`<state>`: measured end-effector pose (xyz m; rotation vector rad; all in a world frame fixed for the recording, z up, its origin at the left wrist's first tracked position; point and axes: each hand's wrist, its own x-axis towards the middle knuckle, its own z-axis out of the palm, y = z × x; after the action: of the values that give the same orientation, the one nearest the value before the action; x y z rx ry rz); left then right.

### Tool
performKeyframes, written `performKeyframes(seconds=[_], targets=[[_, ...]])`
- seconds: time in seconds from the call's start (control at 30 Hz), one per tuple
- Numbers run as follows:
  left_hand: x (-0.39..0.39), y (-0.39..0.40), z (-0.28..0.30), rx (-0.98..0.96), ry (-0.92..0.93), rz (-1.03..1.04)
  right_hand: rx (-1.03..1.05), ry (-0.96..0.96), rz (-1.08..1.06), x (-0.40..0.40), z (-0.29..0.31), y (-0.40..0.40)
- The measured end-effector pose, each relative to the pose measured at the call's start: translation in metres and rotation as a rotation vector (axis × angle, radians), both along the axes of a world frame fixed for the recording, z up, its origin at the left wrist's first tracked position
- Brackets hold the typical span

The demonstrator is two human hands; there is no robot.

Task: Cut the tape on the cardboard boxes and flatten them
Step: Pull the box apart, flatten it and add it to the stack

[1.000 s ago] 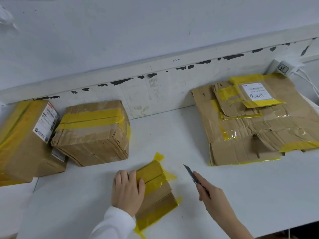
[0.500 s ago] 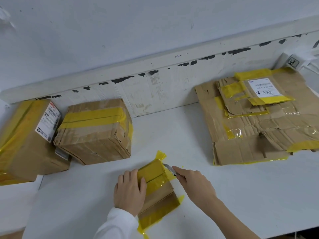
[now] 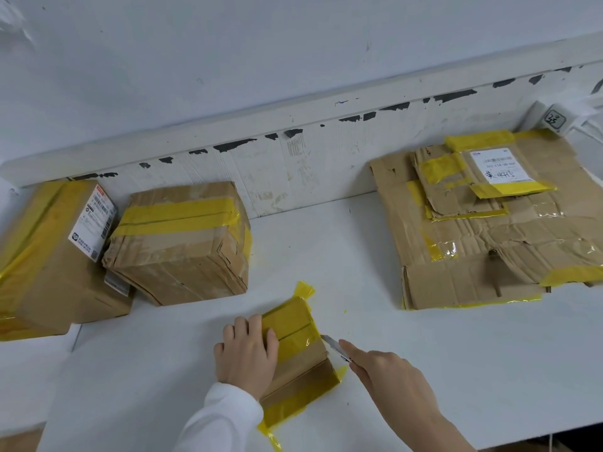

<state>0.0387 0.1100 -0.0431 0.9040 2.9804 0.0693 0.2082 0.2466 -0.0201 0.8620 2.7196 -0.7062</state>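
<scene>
Near the front edge of the white table [image 3: 424, 370] lay a small flat cardboard box [image 3: 298, 357], wrapped in bands of yellow tape [image 3: 293, 321] with loose tape ends sticking out at its far and near corners. The left hand [image 3: 245, 353], coming out of a white sleeve [image 3: 222, 419], rested palm-down on the left part of the box, fingers straight and laid over its top, the thumb on the taped face. The right hand [image 3: 388, 373] gripped a utility knife [image 3: 336, 347], fingers curled round its handle with the index finger stretched along the top. The blade's tip met the right edge of the small box, at the yellow tape there.

At the back left of the table, against the scuffed white wall board [image 3: 310, 158], stood a medium box [image 3: 182, 243], still closed, with a broad yellow strip across its top. Just beside it on the left, touching or nearly so, a larger box [image 3: 42, 272] sat tilted, also closed, carrying a white shipping label [image 3: 94, 223] on its upper face.

On the right, well apart from the hands, lay a pile of flattened cardboard [image 3: 489, 239], creased and patched with yellow tape. A smaller flattened piece on top bore a white label with handwriting [image 3: 499, 168]. Behind that pile, a white power adapter [image 3: 554, 119] sat at the wall.
</scene>
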Motion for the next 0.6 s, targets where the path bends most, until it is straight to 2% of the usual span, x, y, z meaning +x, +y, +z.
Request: performKeyframes(seconds=[0.13,0.23,0.27,0.33,0.37,0.4,0.43,0.5,0.57,0.6], targets=[[0.003,0.001,0.013,-0.035,-0.002,-0.066,-0.071,0.011,-0.046,0.013,0.007,0.005],[-0.010,0.000,0.019,-0.243,-0.128,-0.008,-0.108,0.062,-0.210,0.020,0.008,0.014],[-0.015,-0.002,0.018,-0.207,-0.197,-0.016,-0.143,0.071,-0.254,0.021,0.007,0.016],[-0.020,-0.007,0.020,-0.077,-0.448,0.032,-0.280,0.131,-0.308,0.021,0.005,0.015],[-0.020,-0.009,0.022,-0.029,-0.494,0.047,-0.349,0.174,-0.327,0.020,0.006,0.013],[-0.022,-0.009,0.024,-0.032,-0.451,0.027,-0.401,0.213,-0.346,0.019,0.006,0.011],[-0.022,-0.010,0.025,-0.053,-0.332,-0.056,-0.437,0.243,-0.368,0.018,0.005,0.010],[-0.022,-0.008,0.029,-0.004,-0.089,-0.414,-0.480,0.276,-0.409,0.017,0.004,0.009],[-0.024,-0.002,0.033,0.033,0.014,-0.759,-0.504,0.287,-0.429,0.016,0.004,0.008],[-0.025,0.000,0.034,0.021,0.019,-0.827,-0.514,0.289,-0.433,0.016,0.005,0.008]])
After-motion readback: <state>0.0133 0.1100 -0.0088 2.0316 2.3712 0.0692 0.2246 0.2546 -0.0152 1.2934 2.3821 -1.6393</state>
